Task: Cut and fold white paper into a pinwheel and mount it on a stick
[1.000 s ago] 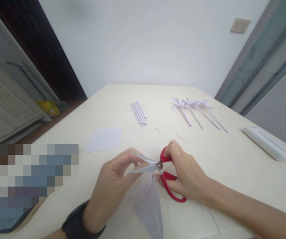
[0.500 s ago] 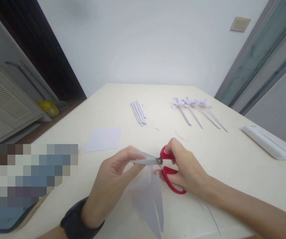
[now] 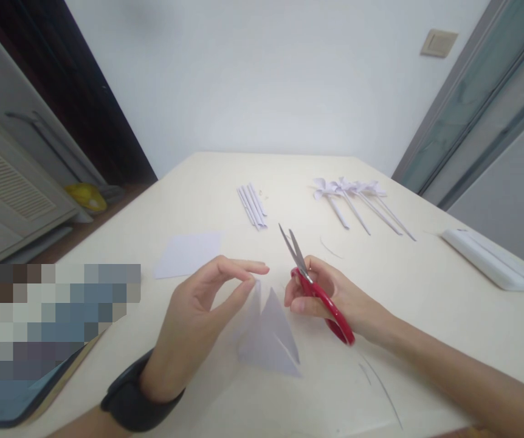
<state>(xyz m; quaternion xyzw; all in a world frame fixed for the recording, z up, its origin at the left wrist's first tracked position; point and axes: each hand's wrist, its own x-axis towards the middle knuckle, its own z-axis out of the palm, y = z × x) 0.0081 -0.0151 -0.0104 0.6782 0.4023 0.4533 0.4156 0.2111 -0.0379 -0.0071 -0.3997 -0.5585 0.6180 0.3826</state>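
Between thumb and finger, my left hand pinches a corner of a white sheet of paper with slits cut into it. The sheet hangs below the fingertips, its cut flaps spread apart. My right hand holds red-handled scissors, blades slightly parted and pointing up and away from me, clear of the paper. Beyond my left hand lies a flat white paper square, partly covered by that hand.
Several rolled paper sticks lie at the back middle. Several paper pinwheels on sticks rest at the back right. A white packet is at the right edge. Thin paper strips lie near my right forearm. A blurred patch covers the left.
The scissors have come away from the paper and turned from pointing left to pointing up and away. My left hand has shifted slightly left, the cut sheet still in its fingers.
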